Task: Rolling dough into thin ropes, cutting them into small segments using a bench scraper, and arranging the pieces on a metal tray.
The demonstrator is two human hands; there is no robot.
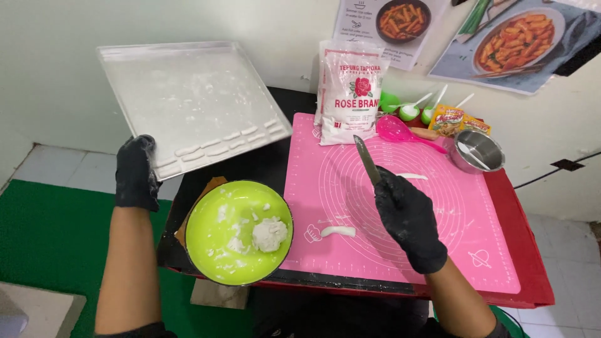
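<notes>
A metal tray (188,100) is held tilted above and to the left of the pink mat (438,250), gripped at its lower left corner by the left hand (136,173), whose gloved fingers are closed over the rim. Short white dough sticks (216,148) are lined up along the tray's lower edge. A knife (367,159) is held in the right hand (408,216) over the middle of the mat, fingers wrapped fully around the handle, blade pointing away. One cut dough piece (338,231) lies on the mat just left of that hand, another (413,176) just beyond it. To do this well, the tray is best kept level enough that the sticks are not slid together. A green bowl (238,233) with a dough lump (269,234) sits touching the mat's left edge. At the mat's far edge a flour bag (350,94) stands, with a pink spoon (400,133) and a steel cup (479,150) beside it.
</notes>
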